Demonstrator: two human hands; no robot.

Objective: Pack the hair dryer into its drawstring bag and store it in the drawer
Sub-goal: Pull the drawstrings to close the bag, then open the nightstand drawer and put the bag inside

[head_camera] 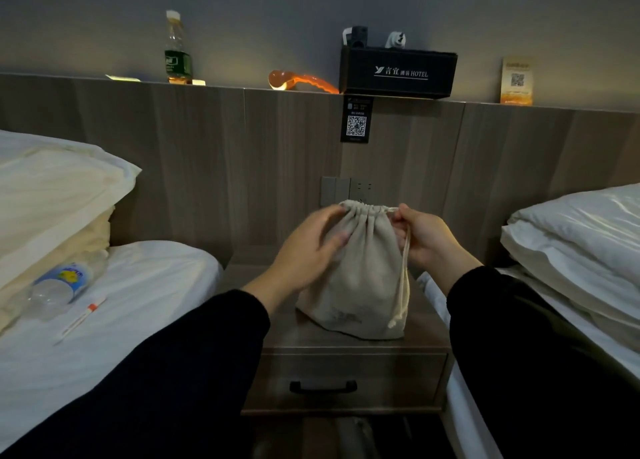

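A beige drawstring bag (pixel 363 275) stands upright and bulging on the nightstand (pixel 426 334), its mouth gathered closed. The hair dryer is not visible. My left hand (pixel 308 247) grips the bag's upper left side, fingers at the gathered neck and thumb across the front. My right hand (pixel 422 236) pinches the drawstring cord (pixel 401 285) at the neck's right side; the cord's loop hangs down the bag's right edge. Below the top, the drawer (pixel 349 382) with its dark handle (pixel 323 386) is closed.
White beds flank the nightstand. On the left bed lie a plastic water bottle (pixel 59 288) and a pen (pixel 81 318). The headboard shelf carries a green-label bottle (pixel 177 51), an orange object (pixel 301 81), a black hotel box (pixel 398 72) and a card (pixel 516 81).
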